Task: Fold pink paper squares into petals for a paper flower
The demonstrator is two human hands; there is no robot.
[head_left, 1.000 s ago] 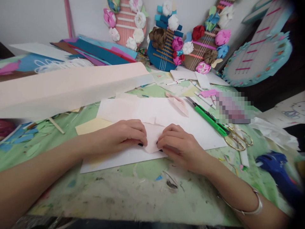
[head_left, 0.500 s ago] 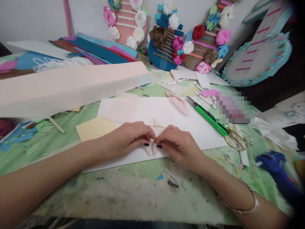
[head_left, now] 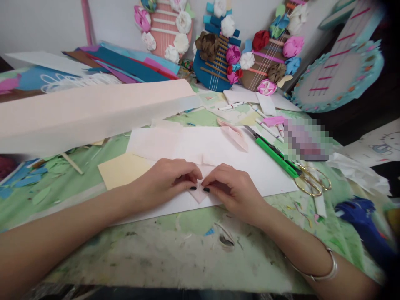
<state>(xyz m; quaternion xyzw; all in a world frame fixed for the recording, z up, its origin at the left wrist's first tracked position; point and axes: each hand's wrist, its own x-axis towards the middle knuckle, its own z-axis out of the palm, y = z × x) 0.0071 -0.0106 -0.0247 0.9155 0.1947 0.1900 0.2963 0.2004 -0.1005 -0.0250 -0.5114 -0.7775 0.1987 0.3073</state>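
A small pale pink folded paper lies on a white sheet, its pointed tip facing me. My left hand pinches its left side between thumb and fingers. Opposite it, my right hand pinches the right side, the two sets of fingertips nearly meeting. Most of the paper's middle is hidden beneath my fingers. A folded pink paper piece rests farther back on the white sheet. By my left wrist is a yellow paper.
A green cutter knife and gold-handled scissors lie right of my hands. Farther right is a blue glue gun. A long peach paper sheet spans the left. Flower-decorated paper instruments stand against the wall.
The near end of the pink paper now lies flatter, in a neater point. Both hands have shifted only slightly, still pinching it.
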